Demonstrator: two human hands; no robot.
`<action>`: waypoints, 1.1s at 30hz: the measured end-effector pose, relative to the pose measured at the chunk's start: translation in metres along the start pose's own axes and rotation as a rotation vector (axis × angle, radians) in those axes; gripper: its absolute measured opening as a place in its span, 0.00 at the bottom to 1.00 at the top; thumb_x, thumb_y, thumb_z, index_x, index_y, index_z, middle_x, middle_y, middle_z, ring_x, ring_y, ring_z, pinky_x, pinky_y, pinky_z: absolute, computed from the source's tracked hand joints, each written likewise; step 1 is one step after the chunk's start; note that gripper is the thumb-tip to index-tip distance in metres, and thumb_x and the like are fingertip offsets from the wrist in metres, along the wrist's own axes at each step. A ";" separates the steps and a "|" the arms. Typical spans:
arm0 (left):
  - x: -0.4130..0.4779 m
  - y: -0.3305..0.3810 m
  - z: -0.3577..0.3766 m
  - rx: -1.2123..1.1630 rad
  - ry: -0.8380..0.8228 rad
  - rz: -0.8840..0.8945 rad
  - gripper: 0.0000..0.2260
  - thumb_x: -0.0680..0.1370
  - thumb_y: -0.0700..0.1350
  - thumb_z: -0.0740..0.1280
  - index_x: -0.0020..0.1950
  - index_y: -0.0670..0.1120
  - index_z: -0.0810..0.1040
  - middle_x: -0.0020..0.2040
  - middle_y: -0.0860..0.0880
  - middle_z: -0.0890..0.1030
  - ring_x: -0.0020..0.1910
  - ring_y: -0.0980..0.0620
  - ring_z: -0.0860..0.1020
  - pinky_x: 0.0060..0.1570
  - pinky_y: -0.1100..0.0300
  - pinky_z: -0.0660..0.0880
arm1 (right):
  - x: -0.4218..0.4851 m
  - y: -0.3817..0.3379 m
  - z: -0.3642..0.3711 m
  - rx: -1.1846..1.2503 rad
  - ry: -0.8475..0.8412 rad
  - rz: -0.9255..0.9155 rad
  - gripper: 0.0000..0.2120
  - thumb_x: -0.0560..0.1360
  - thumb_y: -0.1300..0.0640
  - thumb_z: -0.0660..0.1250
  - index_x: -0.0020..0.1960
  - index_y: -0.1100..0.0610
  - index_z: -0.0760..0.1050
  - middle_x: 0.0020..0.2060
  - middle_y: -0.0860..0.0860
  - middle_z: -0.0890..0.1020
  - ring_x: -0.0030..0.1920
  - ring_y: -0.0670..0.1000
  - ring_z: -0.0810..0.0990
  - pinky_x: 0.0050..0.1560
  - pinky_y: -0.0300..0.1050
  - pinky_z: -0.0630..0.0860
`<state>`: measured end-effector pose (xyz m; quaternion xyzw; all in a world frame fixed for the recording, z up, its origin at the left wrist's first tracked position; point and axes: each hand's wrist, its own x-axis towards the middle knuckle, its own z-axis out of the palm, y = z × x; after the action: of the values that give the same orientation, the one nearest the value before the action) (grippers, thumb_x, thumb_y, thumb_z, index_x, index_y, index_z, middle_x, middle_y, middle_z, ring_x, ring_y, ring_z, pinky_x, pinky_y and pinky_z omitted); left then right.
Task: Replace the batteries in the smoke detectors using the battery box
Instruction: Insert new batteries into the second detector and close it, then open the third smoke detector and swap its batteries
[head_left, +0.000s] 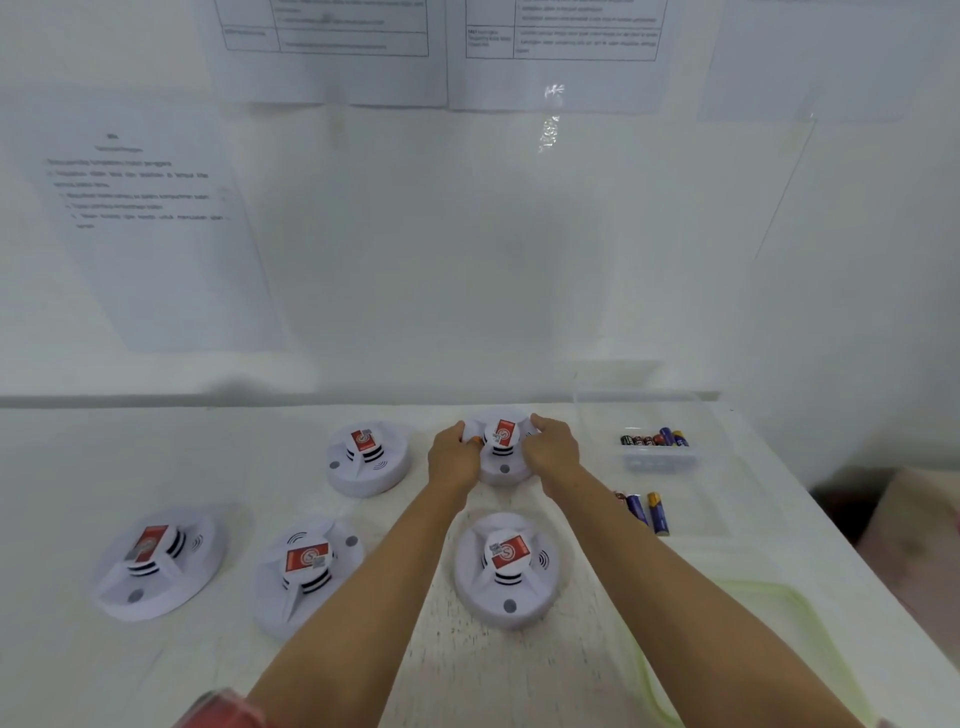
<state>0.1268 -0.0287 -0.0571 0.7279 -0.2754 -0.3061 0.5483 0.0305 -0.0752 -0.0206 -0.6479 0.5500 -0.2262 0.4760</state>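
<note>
left hand (454, 457) and right hand (553, 451) fingers grip far detector (504, 464) from both sides; battery box (655, 458) right of them

On the white table (156, 457), the left hand (453, 457) and right hand (553, 452) grip opposite sides of the far smoke detector (505, 467), with four other detectors (368, 457) nearby and a clear battery box (655, 461) to its right.

Each smoke detector (488, 597) is smooth, matt white plastic with a glossy red label (511, 552). The battery box (657, 461) is clear glossy plastic, and its batteries (655, 439) have shiny wrappers. The table (519, 675) looks white, rough and scuffed; the wall sheets (150, 223) are matt paper.
</note>
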 end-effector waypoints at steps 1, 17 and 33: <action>0.000 0.001 0.001 0.027 0.003 -0.006 0.07 0.78 0.34 0.57 0.43 0.36 0.73 0.40 0.40 0.74 0.39 0.44 0.71 0.31 0.63 0.61 | -0.001 -0.001 0.000 -0.039 0.002 -0.007 0.19 0.79 0.66 0.53 0.70 0.64 0.64 0.69 0.59 0.68 0.68 0.59 0.67 0.66 0.47 0.65; -0.004 0.007 0.001 0.172 -0.015 -0.085 0.19 0.82 0.39 0.54 0.73 0.38 0.63 0.73 0.43 0.66 0.71 0.44 0.64 0.67 0.55 0.63 | -0.005 -0.002 0.004 -0.208 -0.038 -0.015 0.22 0.77 0.67 0.55 0.71 0.63 0.60 0.70 0.59 0.66 0.69 0.58 0.66 0.64 0.45 0.65; -0.034 0.022 -0.119 -0.048 0.355 -0.004 0.17 0.76 0.37 0.64 0.66 0.41 0.74 0.63 0.45 0.75 0.61 0.46 0.74 0.64 0.55 0.68 | -0.041 -0.050 0.048 0.051 -0.209 -0.181 0.24 0.74 0.67 0.57 0.71 0.60 0.64 0.71 0.53 0.65 0.71 0.53 0.64 0.68 0.45 0.62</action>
<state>0.1918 0.0660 -0.0053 0.7577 -0.1652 -0.1802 0.6051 0.0827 -0.0219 0.0111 -0.7025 0.4309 -0.2134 0.5247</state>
